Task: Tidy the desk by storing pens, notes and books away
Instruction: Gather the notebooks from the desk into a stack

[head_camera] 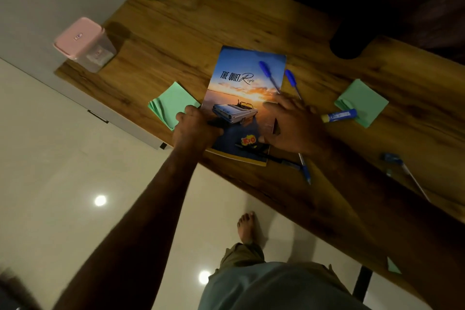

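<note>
As it lies, the book [242,88] runs lengthwise away.

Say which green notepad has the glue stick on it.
The notepad right of the book: the glue stick overlaps its edge; the left notepad is bare.

Only the book [241,98] is readable tbh: the cover title says "THE QUIET Ride" up top, plus a small "Rio" logo [248,140] lower down. The label on the glue stick [339,115] right of the book is too blurry.
</note>
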{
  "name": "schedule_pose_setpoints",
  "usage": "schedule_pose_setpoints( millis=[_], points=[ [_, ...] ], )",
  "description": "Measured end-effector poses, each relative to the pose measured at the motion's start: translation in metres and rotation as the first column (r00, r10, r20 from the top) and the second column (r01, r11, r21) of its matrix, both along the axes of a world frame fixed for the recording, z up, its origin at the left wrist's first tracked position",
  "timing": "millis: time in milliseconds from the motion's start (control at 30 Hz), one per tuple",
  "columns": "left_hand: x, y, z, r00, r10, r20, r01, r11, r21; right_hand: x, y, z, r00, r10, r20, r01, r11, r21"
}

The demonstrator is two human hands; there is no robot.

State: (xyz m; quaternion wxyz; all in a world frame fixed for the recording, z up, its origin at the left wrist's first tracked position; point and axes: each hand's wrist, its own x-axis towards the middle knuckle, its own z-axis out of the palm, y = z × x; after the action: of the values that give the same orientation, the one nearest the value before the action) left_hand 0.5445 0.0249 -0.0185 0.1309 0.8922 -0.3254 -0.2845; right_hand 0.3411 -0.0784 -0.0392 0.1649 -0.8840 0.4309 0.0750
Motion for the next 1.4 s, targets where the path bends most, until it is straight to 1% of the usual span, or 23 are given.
schedule_pose_setpoints(
  millis=[133,200,300,367,467,500,567,600,633,667,733,767,833,933,1000,1100,1233,1300,1367,1400],
  points=[
    [-0.002,-0.006,0.007,0.991,0.068,-0.112,-0.079,0.992,-0.1,-0.017,0.002,0.002,0.998,-0.049,-0.038,0.049,0.999,0.009],
    [-0.004,-0.005,0.012,0.987,0.056,-0.153,-0.084,0.98,-0.182,-0.024,0.005,0.004,0.997,-0.057,-0.05,0.057,0.998,-0.007],
    [-0.004,0.0,0.022,0.988,0.015,-0.153,-0.065,0.941,-0.332,-0.03,0.008,0.007,0.996,-0.072,-0.052,0.071,0.997,-0.016],
    [-0.001,0.002,0.028,0.979,0.017,-0.202,-0.095,0.919,-0.383,-0.029,0.01,0.01,0.996,-0.092,-0.019,0.092,0.995,-0.023],
    [0.01,0.003,0.037,0.91,0.062,-0.41,-0.257,0.859,-0.442,-0.023,0.009,0.021,0.992,-0.117,0.049,0.119,0.992,-0.037],
    [0.012,0.005,0.043,0.893,0.051,-0.448,-0.279,0.843,-0.46,-0.02,0.008,0.025,0.989,-0.124,0.074,0.127,0.991,-0.033],
    [0.014,0.011,0.056,0.87,0.014,-0.493,-0.294,0.818,-0.494,-0.01,0.008,0.034,0.975,-0.159,0.158,0.161,0.987,-0.002],
    [0.016,0.014,0.059,0.856,-0.001,-0.517,-0.309,0.801,-0.512,-0.004,0.008,0.037,0.957,-0.196,0.215,0.19,0.981,0.048],
    [0.019,0.016,0.062,0.838,-0.009,-0.545,-0.333,0.784,-0.524,0.002,0.007,0.041,0.926,-0.257,0.278,0.225,0.964,0.141],
    [0.02,0.019,0.065,0.824,-0.018,-0.567,-0.35,0.77,-0.534,0.008,0.008,0.046,0.873,-0.34,0.35,0.254,0.929,0.269],
    [0.02,0.024,0.071,0.808,-0.055,-0.586,-0.347,0.761,-0.549,0.018,0.009,0.055,0.723,-0.513,0.461,0.254,0.82,0.514],
    [0.017,0.026,0.074,0.804,-0.085,-0.589,-0.326,0.764,-0.556,0.02,0.01,0.059,0.661,-0.57,0.487,0.23,0.773,0.591],
    [0.015,0.029,0.077,0.799,-0.14,-0.585,-0.292,0.76,-0.581,0.021,0.011,0.065,0.558,-0.653,0.512,0.165,0.692,0.703],
    [0.013,0.033,0.078,0.79,-0.2,-0.58,-0.275,0.729,-0.626,0.016,0.013,0.07,0.376,-0.789,0.486,0.052,0.541,0.839],
    [0.014,0.033,0.078,0.794,-0.227,-0.565,-0.263,0.708,-0.655,0.013,0.012,0.075,0.308,-0.816,0.489,-0.046,0.5,0.865],
    [0.011,0.031,0.08,0.817,-0.268,-0.511,-0.221,0.673,-0.706,0.014,0.011,0.083,0.271,-0.817,0.509,-0.115,0.497,0.86],
    [0.008,0.026,0.085,0.847,-0.296,-0.441,-0.179,0.622,-0.762,0.018,0.007,0.095,0.251,-0.777,0.577,-0.115,0.568,0.815],
    [0.008,0.026,0.088,0.849,-0.29,-0.442,-0.196,0.604,-0.772,0.019,0.004,0.102,0.228,-0.765,0.602,-0.129,0.589,0.797],
    [0.008,0.025,0.087,0.856,-0.266,-0.443,-0.212,0.602,-0.77,0.019,0.001,0.107,0.199,-0.754,0.626,-0.112,0.617,0.779],
    [0.007,0.023,0.087,0.868,-0.25,-0.428,-0.198,0.616,-0.762,0.018,0.001,0.109,0.19,-0.739,0.646,-0.095,0.641,0.761]
  ],
)
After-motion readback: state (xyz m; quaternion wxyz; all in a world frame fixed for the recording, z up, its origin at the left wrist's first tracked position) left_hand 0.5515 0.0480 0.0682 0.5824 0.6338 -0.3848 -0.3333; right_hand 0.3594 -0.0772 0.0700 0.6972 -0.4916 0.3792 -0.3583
